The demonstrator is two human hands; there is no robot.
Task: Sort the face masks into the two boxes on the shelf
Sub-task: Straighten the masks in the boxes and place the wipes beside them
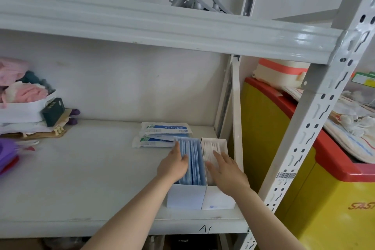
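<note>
Both hands (200,165) apparently atop boxes (200,197).

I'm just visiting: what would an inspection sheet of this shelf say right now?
Surface: white metal shelf, marked "A1" on its front edge.
Job's things: blue box filled with blue masks; white box beside it, touching, with white masks; sealed mask packs stacked behind.
Clutter: pink cloths in a white bin, dark small box, purple item.
Grippers: left hand on the blue masks; right hand over the white box.
Cables: nothing seen.
Surroundings: yellow bin with red rim at right.
</note>
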